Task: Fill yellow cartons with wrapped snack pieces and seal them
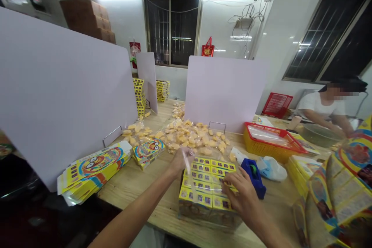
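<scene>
A block of small yellow boxes (203,188) in two columns sits near the front edge of the wooden table, inside clear plastic wrap. At its far left corner my left hand (180,162) is closed on a clear plastic strip (188,168), which runs down over the box tops; whether it is tape or wrapping film I cannot tell. My right hand (241,190) rests on the block's right side, its bent fingers apart on top. Close to that hand stands a blue tape dispenser (254,178) with a green core.
Wrapped yellow pieces (192,135) lie heaped behind the block. Flat printed cartons (95,162) and a carton (149,150) are at left. At right are a red and yellow basket (270,145), crumpled plastic (271,168) and a large printed bundle (340,190). A person (325,104) works beyond.
</scene>
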{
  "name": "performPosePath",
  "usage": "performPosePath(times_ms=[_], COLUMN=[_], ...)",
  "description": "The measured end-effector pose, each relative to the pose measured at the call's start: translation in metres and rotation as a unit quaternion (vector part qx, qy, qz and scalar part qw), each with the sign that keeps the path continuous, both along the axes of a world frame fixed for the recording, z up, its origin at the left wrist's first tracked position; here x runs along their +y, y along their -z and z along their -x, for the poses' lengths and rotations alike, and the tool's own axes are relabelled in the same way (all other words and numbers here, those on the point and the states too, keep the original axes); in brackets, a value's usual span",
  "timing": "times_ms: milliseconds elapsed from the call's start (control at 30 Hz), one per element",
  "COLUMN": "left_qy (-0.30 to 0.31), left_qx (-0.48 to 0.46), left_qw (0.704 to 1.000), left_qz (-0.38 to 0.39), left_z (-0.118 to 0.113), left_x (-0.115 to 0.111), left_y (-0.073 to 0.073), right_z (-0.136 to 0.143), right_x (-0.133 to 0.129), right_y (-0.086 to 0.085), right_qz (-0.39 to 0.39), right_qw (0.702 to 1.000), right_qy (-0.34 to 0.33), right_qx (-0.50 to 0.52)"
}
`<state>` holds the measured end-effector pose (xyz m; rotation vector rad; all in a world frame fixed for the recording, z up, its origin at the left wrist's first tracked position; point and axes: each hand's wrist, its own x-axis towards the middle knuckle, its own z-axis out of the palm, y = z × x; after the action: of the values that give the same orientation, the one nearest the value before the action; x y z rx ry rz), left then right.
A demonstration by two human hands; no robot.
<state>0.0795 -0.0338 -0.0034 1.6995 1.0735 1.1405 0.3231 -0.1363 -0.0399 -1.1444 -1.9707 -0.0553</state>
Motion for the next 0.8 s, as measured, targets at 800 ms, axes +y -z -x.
performPosePath(times_ms=[800], left_qy=[-0.038], left_qx=[-0.029], left_qw=[0.997], left_qz=[0.063], left_z=[-0.004], left_x=[0.021], left_y=[0.022], right_z=[-0.095], right_x=[0.211], right_y=[-0.055], right_qz=[0.155], right_qw=[0.950], right_qy=[0.157], right_qx=[0.222])
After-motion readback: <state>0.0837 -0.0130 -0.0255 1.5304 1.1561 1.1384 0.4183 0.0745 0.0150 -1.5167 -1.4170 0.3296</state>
